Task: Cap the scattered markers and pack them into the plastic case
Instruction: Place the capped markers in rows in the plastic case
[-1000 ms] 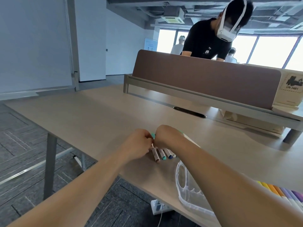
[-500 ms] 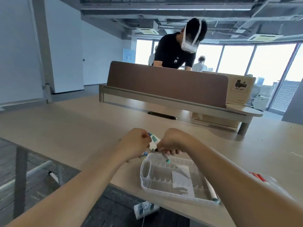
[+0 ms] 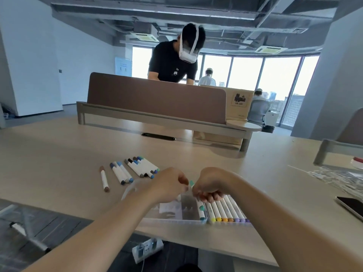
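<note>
Right hand (image 3: pixel 211 186) curled round teal marker (image 3: pixel 200 208), left hand (image 3: pixel 170 185) pinching its cap end, over case (image 3: pixel 167 219) at desk (image 3: pixel 59 154) near edge. Light, stiff, probably slick: hold mid-barrel.

**Two hands curled close, knuckles up**

Both bare forearms reach forward from the lower corners and converge. The left hand (image 3: pixel 170 183) is curled, its fingertips turned toward the right hand (image 3: pixel 211 184) just beside it. The right hand bends down at the wrist, fingers curled round a teal marker (image 3: pixel 200 205). Whether the left fingers touch it is unclear.
</note>
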`<state>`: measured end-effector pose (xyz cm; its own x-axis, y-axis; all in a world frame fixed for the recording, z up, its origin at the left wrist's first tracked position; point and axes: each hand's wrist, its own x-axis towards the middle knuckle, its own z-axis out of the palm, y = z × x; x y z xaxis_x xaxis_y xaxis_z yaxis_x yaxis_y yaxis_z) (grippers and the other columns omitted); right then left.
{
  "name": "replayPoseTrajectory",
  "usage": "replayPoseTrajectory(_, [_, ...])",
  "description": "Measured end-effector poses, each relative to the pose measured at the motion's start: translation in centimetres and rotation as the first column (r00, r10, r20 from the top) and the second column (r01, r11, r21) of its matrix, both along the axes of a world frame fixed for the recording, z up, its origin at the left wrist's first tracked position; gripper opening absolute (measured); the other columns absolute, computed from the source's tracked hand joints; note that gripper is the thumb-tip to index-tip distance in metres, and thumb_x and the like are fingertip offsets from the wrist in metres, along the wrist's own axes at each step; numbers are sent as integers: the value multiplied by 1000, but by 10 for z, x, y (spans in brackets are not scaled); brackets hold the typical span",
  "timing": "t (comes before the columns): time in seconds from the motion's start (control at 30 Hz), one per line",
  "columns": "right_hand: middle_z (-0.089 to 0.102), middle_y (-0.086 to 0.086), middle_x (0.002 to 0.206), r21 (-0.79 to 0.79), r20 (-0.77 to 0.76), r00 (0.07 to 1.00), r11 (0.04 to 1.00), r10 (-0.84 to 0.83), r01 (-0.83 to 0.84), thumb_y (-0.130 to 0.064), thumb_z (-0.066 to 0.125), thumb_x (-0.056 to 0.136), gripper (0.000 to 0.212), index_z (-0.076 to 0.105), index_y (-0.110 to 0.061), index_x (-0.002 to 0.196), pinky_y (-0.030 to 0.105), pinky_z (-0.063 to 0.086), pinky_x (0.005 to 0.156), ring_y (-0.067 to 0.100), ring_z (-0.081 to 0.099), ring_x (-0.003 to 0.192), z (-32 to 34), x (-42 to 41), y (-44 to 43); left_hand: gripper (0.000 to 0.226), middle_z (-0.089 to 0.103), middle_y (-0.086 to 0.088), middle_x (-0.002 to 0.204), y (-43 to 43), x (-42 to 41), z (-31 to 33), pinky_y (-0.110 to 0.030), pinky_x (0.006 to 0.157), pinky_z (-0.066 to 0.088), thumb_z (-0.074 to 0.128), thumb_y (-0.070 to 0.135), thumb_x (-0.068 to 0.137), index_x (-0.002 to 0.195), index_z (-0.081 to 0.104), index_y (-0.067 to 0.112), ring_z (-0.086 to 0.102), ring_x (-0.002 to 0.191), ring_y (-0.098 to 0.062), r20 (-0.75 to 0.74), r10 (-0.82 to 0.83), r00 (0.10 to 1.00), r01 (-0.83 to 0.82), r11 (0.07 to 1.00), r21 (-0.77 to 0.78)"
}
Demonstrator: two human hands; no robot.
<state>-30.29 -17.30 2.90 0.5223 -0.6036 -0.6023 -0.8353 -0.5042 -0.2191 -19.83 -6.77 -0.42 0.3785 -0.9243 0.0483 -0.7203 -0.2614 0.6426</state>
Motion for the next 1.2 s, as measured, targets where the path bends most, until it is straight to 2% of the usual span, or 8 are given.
replayPoseTrajectory(0.1, [41, 0, 47, -15, -11, 1000, 1000, 14, -14, -18, 45, 94, 36, 47, -12, 59, 16, 24, 35, 9, 31, 34, -10, -1, -2, 38, 64, 4, 123, -3, -9, -3, -24, 89, 46, 65, 24, 90, 127, 62, 20, 59, 107, -13, 41, -49, 998, 48, 998, 41])
replayPoseTrajectory(0.2, [40, -2, 40, -40, 16, 1000, 999, 22, -21, -16, 44, 96, 40, 46, -12, 57, 14, 24, 33, 8, 31, 29, -14, -4, -5, 43, 62, 2, 128, -5, -14, -4, -30, 97, 47, 64, 25, 90, 133, 58, 20, 59, 112, -16, 83, -98, 992, 89, 991, 100])
replayPoseTrajectory(0.37, [39, -4, 39, -43, 94, 995, 999, 30, -26, -25, 49, 98, 44, 45, -14, 56, 18, 26, 37, 8, 33, 30, -17, -10, -9, 47, 64, 0, 126, -4, -17, -4, -29, 92, 48, 65, 32, 91, 135, 56, 20, 60, 103, -16, 121, -143, 982, 122, 978, 172])
replayPoseTrajectory(0.5, [40, -3, 37, -88, 96, 994, 995, 61, -52, -28, 52, 99, 44, 46, -13, 57, 17, 28, 37, 8, 34, 27, -18, -9, -9, 52, 64, -1, 128, -5, -17, -4, -34, 97, 48, 63, 41, 91, 138, 55, 21, 61, 109, -18, 203, -206, 957, 150, 953, 262])
replayPoseTrajectory(0.67, [42, -3, 43, -64, 100, 994, 998, 34, -28, -29, 53, 100, 45, 47, -13, 59, 19, 31, 39, 9, 36, 34, -21, -8, -9, 52, 65, 2, 125, -5, -18, -6, -32, 92, 48, 63, 43, 90, 137, 55, 24, 61, 105, -16, 223, -238, 945, 171, 944, 283])
replayPoseTrajectory(0.87, [43, -2, 50, -74, 76, 997, 997, 31, -25, -26, 49, 102, 42, 48, -13, 62, 18, 31, 42, 10, 36, 44, -23, -6, -9, 47, 68, 3, 113, -7, -15, -12, -32, 82, 49, 66, 43, 88, 131, 61, 25, 62, 97, -17, 229, -245, 942, 176, 943, 282])
replayPoseTrajectory(1.03, [44, 0, 56, -77, 83, 996, 997, 33, -26, -25, 49, 102, 41, 49, -12, 63, 19, 31, 43, 11, 37, 45, -25, -7, -10, 40, 64, 4, 89, -5, -17, -12, -30, 67, 41, 67, 42, 88, 121, 66, 20, 60, 87, -19, 222, -230, 947, 167, 948, 270])
replayPoseTrajectory(1.2, [43, 0, 58, -106, 25, 998, 993, 63, -60, -26, 45, 103, 42, 47, -12, 63, 19, 32, 45, 11, 36, 47, -22, -5, -6, 52, 66, -2, 122, -2, -20, -9, -35, 89, 49, 66, 43, 88, 135, 58, 23, 61, 105, -22, 216, -222, 951, 156, 946, 286])
